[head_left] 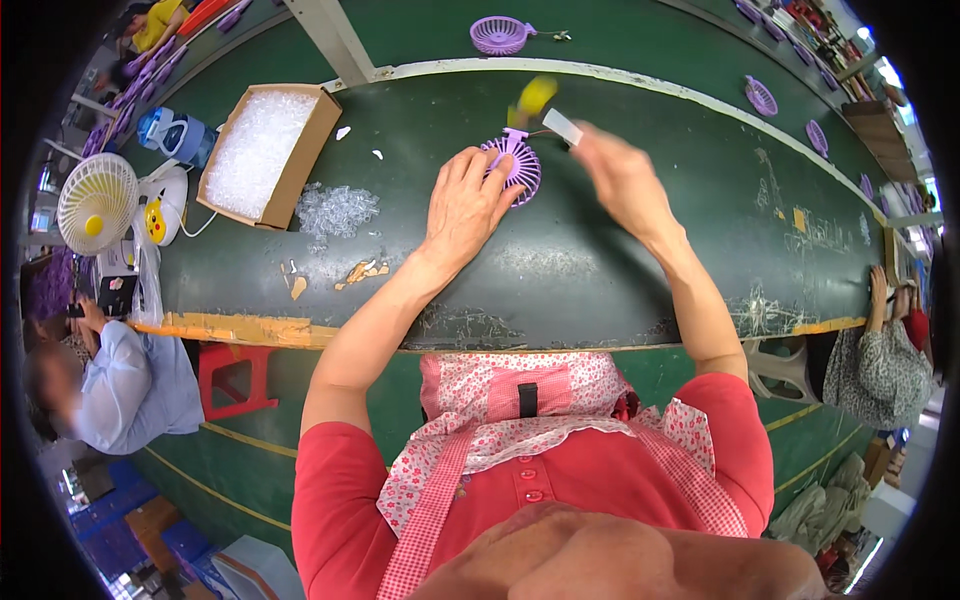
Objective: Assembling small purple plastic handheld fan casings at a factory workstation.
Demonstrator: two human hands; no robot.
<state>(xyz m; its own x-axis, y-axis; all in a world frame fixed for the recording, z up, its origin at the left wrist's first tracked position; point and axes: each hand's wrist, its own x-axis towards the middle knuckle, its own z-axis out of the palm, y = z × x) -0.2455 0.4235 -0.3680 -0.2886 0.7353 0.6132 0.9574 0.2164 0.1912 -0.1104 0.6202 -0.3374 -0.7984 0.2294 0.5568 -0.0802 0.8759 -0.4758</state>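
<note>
Hands [463,205] [622,185] flank purple grille [525,170], left touching.

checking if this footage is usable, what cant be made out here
Head view:
Purple fan cage: left part under the left grip.
Yellow thing: motion blur hides its shape.
Right grip: motion blur hides finger positions by the white piece.
Cardboard box: floor hidden by clear pieces.

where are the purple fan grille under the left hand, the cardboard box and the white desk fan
Purple fan grille [524,168], head view: on its uncovered spokes.
Cardboard box [304,150], head view: on its right side wall.
White desk fan [97,199], head view: on its round front guard.
</note>
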